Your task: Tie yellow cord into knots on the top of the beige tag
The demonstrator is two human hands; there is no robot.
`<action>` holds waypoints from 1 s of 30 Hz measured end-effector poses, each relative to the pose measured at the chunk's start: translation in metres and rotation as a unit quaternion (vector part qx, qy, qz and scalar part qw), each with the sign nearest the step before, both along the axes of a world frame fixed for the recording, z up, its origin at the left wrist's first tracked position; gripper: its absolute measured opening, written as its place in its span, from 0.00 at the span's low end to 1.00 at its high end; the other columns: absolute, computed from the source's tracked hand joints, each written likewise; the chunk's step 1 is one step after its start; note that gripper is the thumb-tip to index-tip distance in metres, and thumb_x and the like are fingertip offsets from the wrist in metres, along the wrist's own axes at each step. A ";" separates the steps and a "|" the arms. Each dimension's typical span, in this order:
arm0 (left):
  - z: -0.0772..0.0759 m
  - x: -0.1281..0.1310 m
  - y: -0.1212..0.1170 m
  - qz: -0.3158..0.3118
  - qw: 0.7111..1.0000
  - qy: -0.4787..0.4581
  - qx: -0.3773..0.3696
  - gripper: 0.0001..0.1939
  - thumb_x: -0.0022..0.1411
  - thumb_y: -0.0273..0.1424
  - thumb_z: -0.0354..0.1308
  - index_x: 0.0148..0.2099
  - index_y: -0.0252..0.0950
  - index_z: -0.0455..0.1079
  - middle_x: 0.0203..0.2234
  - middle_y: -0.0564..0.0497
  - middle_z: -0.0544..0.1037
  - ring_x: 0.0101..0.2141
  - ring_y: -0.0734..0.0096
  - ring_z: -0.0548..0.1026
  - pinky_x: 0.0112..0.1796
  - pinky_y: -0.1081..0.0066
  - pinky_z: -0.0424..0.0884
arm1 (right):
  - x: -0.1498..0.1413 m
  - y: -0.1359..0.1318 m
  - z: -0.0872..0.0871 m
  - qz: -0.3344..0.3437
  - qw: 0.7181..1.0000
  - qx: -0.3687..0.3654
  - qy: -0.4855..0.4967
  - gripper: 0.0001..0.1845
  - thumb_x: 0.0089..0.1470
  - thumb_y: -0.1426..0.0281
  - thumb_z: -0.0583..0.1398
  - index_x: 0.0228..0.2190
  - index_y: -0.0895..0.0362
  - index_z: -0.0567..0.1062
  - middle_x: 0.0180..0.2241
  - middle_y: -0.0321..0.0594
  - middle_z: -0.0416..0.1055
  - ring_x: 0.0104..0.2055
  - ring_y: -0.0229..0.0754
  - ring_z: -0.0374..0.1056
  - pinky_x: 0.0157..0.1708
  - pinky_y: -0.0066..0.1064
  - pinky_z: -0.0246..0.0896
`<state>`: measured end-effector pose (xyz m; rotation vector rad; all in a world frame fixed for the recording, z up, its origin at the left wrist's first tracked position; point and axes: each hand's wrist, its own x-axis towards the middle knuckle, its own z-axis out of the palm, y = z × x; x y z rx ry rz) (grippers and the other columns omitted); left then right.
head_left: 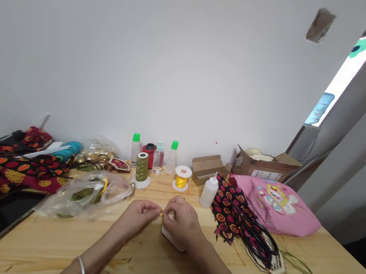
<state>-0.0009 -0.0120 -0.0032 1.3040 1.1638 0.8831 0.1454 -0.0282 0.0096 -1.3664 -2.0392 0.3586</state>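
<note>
Head view: Left hand (140, 215) and right hand (183, 223), fingertips nearly meeting, pinch yellow thread (161, 213) at six o'clock, a pale piece (171, 240) under the right; a spool (181, 181) stands at the thread's one o'clock.

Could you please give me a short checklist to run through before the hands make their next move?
1. Small yellow piece at the left hand's pinched fingertips: ok.
2. Right hand gripping that piece too: cannot tell; its fingers are close by, but the contact is too small to see.
3. Pale flat piece fully in sight: not ok; the right hand partly covers it.
4. Yellow thread spool upright: ok, beyond the hands.
5. White squeeze bottle upright: ok.
6. Black-handled scissors in hand: not ok; they lie off to the right, by the patterned cloth.
</note>
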 end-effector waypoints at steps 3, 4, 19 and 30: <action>0.003 -0.001 -0.002 -0.006 1.000 0.006 -0.010 0.16 0.41 0.39 0.57 0.23 0.28 0.69 0.10 0.57 0.66 0.14 0.82 0.57 0.16 0.80 0.49 | -0.001 0.001 0.001 -0.015 0.998 -0.031 0.050 0.05 0.39 0.74 0.54 0.20 0.59 0.71 0.24 0.36 0.65 0.26 0.33 0.59 0.25 0.22 0.52; 0.005 0.000 -0.003 -0.007 1.000 0.006 -0.013 0.16 0.41 0.39 0.57 0.23 0.28 0.69 0.10 0.58 0.64 0.13 0.83 0.55 0.16 0.80 0.48 | -0.001 0.002 0.001 -0.019 0.996 -0.048 0.071 0.05 0.39 0.74 0.54 0.21 0.59 0.71 0.22 0.35 0.65 0.24 0.33 0.58 0.24 0.22 0.51; 0.015 0.003 -0.010 -0.012 0.998 -0.043 -0.044 0.17 0.39 0.41 0.59 0.25 0.30 0.71 0.12 0.56 0.69 0.15 0.81 0.59 0.17 0.79 0.52 | -0.002 0.012 0.000 -0.045 0.889 -0.182 0.418 0.04 0.33 0.72 0.57 0.17 0.62 0.68 0.13 0.30 0.61 0.15 0.29 0.53 0.15 0.21 0.47; 0.026 0.002 -0.013 -0.012 0.994 -0.054 -0.089 0.19 0.37 0.44 0.59 0.26 0.31 0.69 0.03 0.65 0.49 0.09 0.87 0.41 0.13 0.78 0.34 | 0.004 0.005 0.015 0.049 0.749 -0.334 0.570 0.07 0.33 0.72 0.58 0.16 0.61 0.63 0.08 0.23 0.48 0.11 0.23 0.38 0.11 0.20 0.27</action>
